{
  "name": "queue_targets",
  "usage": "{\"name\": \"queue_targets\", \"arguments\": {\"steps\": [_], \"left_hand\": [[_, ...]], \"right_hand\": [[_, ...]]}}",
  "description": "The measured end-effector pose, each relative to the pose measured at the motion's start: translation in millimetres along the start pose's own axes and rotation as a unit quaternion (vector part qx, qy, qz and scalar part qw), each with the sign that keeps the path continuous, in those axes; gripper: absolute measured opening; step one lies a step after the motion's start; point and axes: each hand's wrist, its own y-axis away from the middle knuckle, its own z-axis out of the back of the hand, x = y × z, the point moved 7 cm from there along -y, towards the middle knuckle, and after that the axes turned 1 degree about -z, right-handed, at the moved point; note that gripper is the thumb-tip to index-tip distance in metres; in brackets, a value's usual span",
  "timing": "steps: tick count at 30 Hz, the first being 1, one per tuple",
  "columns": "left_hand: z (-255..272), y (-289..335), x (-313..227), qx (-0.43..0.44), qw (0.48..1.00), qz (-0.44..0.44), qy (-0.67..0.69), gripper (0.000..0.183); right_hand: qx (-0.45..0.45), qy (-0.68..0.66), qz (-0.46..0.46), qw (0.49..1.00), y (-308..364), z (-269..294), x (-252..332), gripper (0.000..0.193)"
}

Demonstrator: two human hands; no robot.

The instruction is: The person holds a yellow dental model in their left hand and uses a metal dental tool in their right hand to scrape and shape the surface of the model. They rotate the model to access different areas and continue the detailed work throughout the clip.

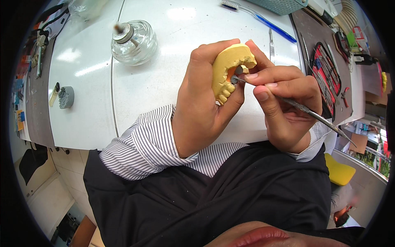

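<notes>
My left hand [201,86] is wrapped round a yellow plaster dental model [221,72], holding it tilted above the white table. An orange patch and dark grey wax-like pieces [234,79] show on the model's inner side, near its row of teeth. Between the thumb and fingers of my right hand [290,101] is a thin metal wax carver [303,108], gripped like a pen. Its fine tip reaches the grey piece on the model; whether it touches is too small to tell. The carver's other end points down to the right.
On the table [86,119] stand a glass spirit lamp [133,45] and a small round grey wax block [66,98]. A blue toothbrush [263,21], a scalpel-like tool [271,43] and a teal basket [279,5] lie beyond my hands. A red-and-black tool case [325,74] is at right.
</notes>
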Motion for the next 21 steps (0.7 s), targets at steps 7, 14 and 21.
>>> {"name": "queue_targets", "arguments": {"steps": [7,14,21], "left_hand": [[-0.3,-1.0,-3.0,-0.004,1.000,-0.015,-0.007,0.043],[1.1,-0.5,-4.0,-0.002,1.000,-0.018,-0.008,0.043],[0.5,0.1,-2.1,0.003,1.000,-0.007,0.007,0.042]], "right_hand": [[-0.019,-0.008,0.015,1.000,1.5,1.4,-0.1,0.017],[-0.011,-0.033,0.024,0.999,-0.1,1.1,-0.6,0.018],[0.000,-0.015,0.025,1.000,-0.9,-0.1,1.2,0.018]]}}
